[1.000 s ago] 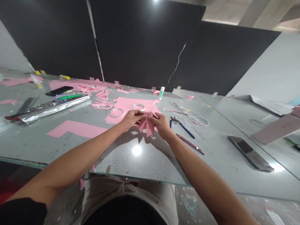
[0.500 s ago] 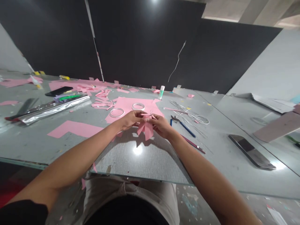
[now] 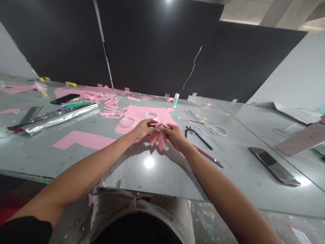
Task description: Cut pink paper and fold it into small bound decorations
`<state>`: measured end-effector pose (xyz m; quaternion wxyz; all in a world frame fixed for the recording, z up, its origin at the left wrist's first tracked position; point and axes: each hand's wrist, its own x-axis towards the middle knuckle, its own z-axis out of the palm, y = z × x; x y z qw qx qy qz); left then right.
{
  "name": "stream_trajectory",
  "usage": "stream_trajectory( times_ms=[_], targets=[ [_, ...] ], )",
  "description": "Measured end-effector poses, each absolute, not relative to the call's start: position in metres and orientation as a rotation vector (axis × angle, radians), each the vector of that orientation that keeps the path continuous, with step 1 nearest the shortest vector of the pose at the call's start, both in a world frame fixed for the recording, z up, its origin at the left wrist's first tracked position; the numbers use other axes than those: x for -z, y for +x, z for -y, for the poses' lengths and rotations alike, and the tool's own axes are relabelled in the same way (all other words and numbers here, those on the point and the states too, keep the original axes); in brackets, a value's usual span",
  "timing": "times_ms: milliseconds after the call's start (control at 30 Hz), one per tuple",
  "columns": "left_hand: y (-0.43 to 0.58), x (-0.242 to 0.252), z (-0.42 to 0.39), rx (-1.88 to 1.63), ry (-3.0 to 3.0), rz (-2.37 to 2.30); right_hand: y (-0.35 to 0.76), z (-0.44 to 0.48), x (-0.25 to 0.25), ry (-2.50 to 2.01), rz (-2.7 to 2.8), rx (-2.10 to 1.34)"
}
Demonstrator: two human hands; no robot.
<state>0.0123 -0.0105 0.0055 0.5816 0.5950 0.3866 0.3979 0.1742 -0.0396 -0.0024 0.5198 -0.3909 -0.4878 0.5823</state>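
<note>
Between my hands is a folded pink paper piece (image 3: 159, 138) with pointed flaps hanging down and a thin wire loop at its top. My left hand (image 3: 144, 130) pinches its left side, and my right hand (image 3: 175, 135) grips the right side. Both hands are closed, held just above the table. Behind them lies a pink paper sheet (image 3: 137, 113) carrying two white tape rolls, one the left roll (image 3: 127, 122) and the other the right roll (image 3: 150, 116). Parts of the folded paper are hidden by my fingers.
Blue-handled pliers (image 3: 201, 138), a dark red pen-like tool (image 3: 209, 156) and loose wires (image 3: 215, 128) lie to the right, with a phone (image 3: 274, 165) beyond. A glue stick (image 3: 175, 100) stands near the black wall panel. Left are a foil roll (image 3: 61, 118) and an L-shaped pink sheet (image 3: 83, 139).
The folded paper has tilted slightly between my fingers, and its flaps hang a little differently. Both hands keep their hold in nearly the same place.
</note>
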Motion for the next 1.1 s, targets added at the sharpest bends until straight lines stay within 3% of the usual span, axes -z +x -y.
stream_trajectory(
  times_ms=[1100],
  targets=[
    [0.005,-0.008,0.004,-0.914,1.333,-0.888,0.173,0.041,0.001,-0.953,1.193,-1.335]
  ],
)
